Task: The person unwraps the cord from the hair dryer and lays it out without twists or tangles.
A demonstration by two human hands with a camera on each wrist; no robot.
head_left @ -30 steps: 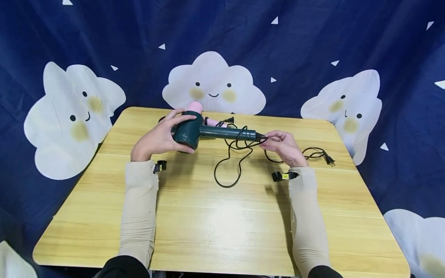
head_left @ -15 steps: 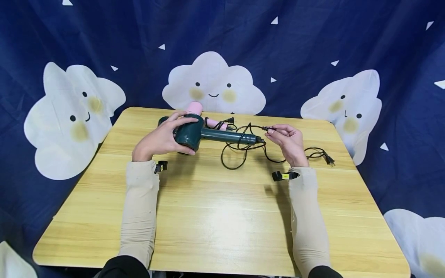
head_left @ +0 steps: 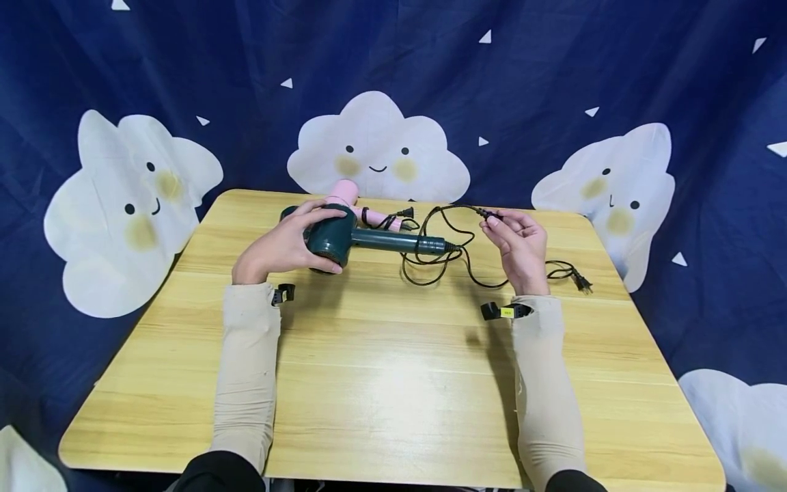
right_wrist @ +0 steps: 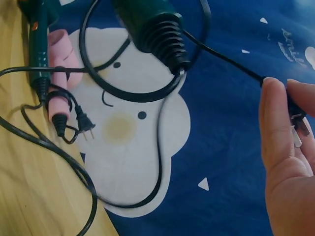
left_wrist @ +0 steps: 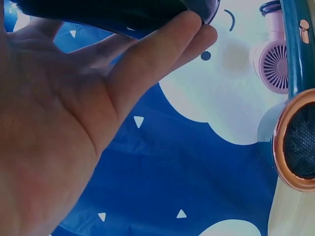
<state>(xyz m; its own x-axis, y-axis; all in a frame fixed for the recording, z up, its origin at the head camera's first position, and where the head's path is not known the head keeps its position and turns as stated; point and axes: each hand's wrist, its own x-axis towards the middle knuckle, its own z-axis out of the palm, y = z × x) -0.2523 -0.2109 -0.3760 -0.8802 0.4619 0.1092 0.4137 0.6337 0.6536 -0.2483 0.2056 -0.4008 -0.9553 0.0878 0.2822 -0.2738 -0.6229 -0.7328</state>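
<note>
My left hand [head_left: 279,246] grips the head of a dark green hair dryer [head_left: 335,236], held above the table with its handle pointing right. The dryer's body shows dark at the top of the left wrist view. Between thumb and fingers, my right hand [head_left: 519,246] pinches the plug [right_wrist: 297,120] of a black cord, its metal prongs showing in the right wrist view. From there the cord [head_left: 458,206] runs left and loops around the dryer's handle [right_wrist: 147,22]. A second green hair dryer [right_wrist: 38,54] lies behind, mostly hidden in the head view.
A pink hair dryer [head_left: 346,193] lies at the back of the wooden table [head_left: 393,396], its black cord and plug [head_left: 406,213] bundled by the handle. Another black plug [head_left: 581,281] lies at the right. A blue cloud-print curtain [head_left: 246,61] hangs behind.
My right hand has moved from the handle's end up and to the right with the plug. The hanging cord loop has drawn up and shrunk. My left hand has barely moved.
</note>
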